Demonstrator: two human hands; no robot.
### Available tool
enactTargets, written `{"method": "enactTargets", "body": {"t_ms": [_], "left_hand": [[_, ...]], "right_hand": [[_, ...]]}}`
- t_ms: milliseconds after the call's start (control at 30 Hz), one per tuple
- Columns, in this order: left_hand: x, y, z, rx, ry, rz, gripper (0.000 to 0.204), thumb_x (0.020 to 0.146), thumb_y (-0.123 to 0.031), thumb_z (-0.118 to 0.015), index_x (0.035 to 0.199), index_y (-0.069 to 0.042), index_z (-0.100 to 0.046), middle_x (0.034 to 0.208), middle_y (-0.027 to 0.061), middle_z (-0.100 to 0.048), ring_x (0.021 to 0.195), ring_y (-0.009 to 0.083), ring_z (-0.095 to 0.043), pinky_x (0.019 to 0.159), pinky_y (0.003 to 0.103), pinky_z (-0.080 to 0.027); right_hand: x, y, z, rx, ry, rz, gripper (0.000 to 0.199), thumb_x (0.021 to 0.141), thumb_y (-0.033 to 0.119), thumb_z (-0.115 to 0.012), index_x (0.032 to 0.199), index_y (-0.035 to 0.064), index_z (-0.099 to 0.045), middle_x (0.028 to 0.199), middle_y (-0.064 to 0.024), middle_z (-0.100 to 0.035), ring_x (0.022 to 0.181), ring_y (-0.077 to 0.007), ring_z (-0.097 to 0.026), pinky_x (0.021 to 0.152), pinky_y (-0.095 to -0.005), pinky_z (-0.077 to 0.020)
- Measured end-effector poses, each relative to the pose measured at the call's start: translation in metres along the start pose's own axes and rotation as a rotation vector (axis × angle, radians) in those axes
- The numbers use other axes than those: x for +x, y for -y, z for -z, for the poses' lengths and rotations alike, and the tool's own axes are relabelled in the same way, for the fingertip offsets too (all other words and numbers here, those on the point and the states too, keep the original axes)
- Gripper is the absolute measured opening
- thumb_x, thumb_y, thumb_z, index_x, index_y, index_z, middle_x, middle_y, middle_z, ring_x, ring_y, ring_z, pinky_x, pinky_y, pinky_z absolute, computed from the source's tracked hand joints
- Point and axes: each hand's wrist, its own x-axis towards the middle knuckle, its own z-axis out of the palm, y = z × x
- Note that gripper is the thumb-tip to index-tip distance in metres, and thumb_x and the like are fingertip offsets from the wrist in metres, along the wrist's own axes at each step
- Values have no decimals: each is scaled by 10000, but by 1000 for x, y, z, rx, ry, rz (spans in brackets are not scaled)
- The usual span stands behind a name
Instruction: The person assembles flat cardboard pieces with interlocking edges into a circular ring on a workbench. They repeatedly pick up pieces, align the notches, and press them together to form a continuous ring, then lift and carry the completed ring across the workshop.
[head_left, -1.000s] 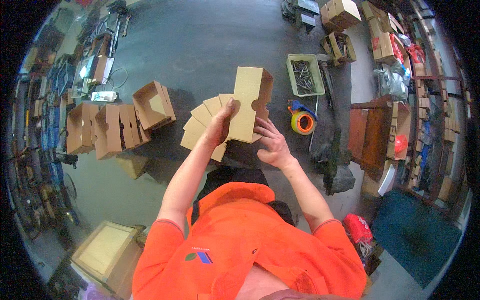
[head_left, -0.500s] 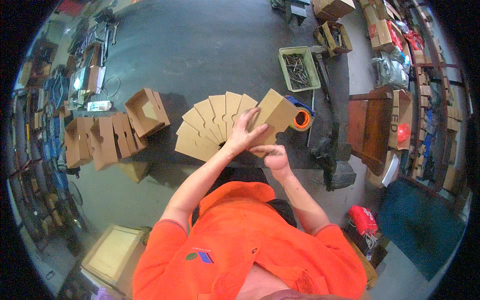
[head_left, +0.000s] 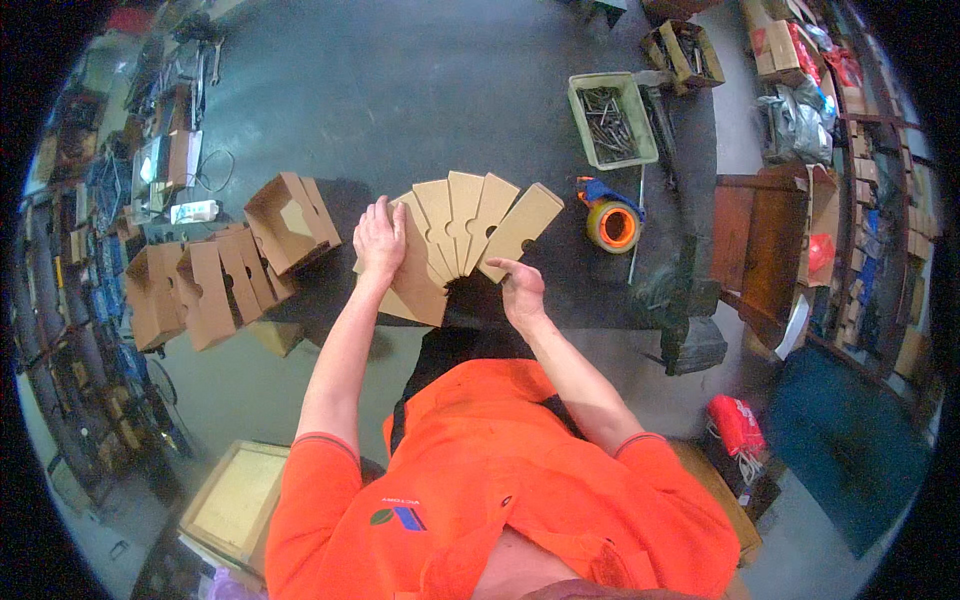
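A fan of several flat brown cardboard box blanks [head_left: 470,225] lies on the dark table [head_left: 400,110] in front of me. My left hand [head_left: 380,240] rests flat on the left blanks of the fan, fingers spread. My right hand [head_left: 522,290] hovers at the fan's lower right corner, fingers loosely curled, touching the edge of the rightmost blank [head_left: 520,228]; it grips nothing. I wear an orange shirt.
Folded-up open cardboard boxes [head_left: 290,220] stand in a row at the left, reaching past the table edge. An orange tape roll on a dispenser [head_left: 612,222] and a green tray of metal parts [head_left: 610,118] sit at the right. A wooden crate [head_left: 235,500] stands on the floor lower left.
A box blank that I held up in both hands a second ago has been laid down at the fan's right end. My left hand went flat onto the fan; my right hand drew back.
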Motion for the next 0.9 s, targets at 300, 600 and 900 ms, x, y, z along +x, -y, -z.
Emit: {"method": "enactTargets", "body": {"t_ms": [300, 600, 900], "left_hand": [[9, 6, -4, -41, -10, 41, 420, 929, -406, -448, 1115, -44, -554, 1014, 125, -597, 967, 306, -570, 806, 421, -458], [16, 9, -2, -50, -20, 23, 420, 921, -411, -457, 1088, -40, -564, 1005, 135, -601, 949, 308, -578, 799, 420, -456], [13, 12, -6, -77, -32, 50, 415, 912, -412, -474, 1068, -41, -577, 990, 130, -617, 941, 308, -586, 801, 420, -458]], "right_hand": [[8, 5, -15, 2, -44, -27, 333, 800, 52, -433, 1006, -58, -670, 957, -86, -639, 922, -142, -569, 857, -224, -414], [43, -24, -27, 433, -61, -178, 178, 780, 105, -507, 734, -22, -623, 772, -108, -610, 816, -208, -545, 825, -315, -404], [73, -30, 27, 623, -124, -418, 336, 791, 317, -524, 1012, 75, -597, 1058, -102, -621, 1037, -273, -549, 963, -437, -407]]}}
